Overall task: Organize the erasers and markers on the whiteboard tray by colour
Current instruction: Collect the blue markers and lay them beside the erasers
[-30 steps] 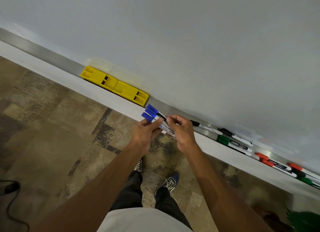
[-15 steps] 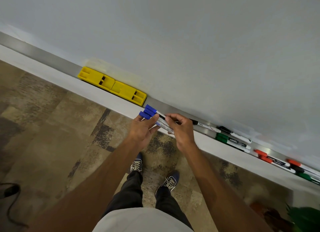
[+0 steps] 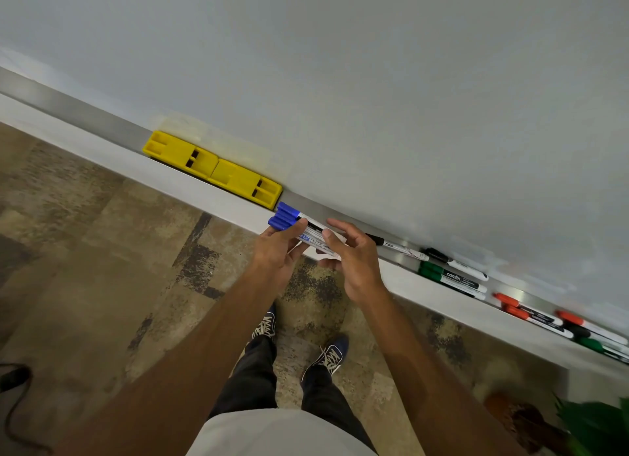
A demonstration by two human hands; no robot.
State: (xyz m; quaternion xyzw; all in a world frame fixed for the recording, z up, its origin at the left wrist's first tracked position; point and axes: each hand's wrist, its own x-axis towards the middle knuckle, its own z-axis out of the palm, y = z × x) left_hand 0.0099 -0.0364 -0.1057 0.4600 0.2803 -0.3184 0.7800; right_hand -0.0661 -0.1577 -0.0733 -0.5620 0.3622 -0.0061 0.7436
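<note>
My left hand (image 3: 277, 251) grips a bundle of blue-capped markers (image 3: 285, 217) just in front of the whiteboard tray (image 3: 85, 115), caps pointing left. My right hand (image 3: 357, 268) pinches the white barrel ends of the same bundle between thumb and a fingertip, its other fingers spread. Two yellow erasers (image 3: 180, 153) (image 3: 245, 181) lie end to end in the tray, just left of the caps. Right of my hands the tray holds a black marker (image 3: 394, 246), another black one (image 3: 442, 256), green markers (image 3: 449, 278), red markers (image 3: 514, 306), then a mixed red, black and green group (image 3: 585, 331).
The whiteboard (image 3: 374, 81) fills the upper view. Below it are a patterned carpet floor (image 3: 102, 251) and my shoes. A dark cable (image 3: 13, 380) lies at the lower left and a green plant (image 3: 599, 425) stands at the lower right.
Both hands carried the blue marker bundle slightly up and left, nearer the yellow erasers. The right hand's fingers have loosened and spread on the barrels.
</note>
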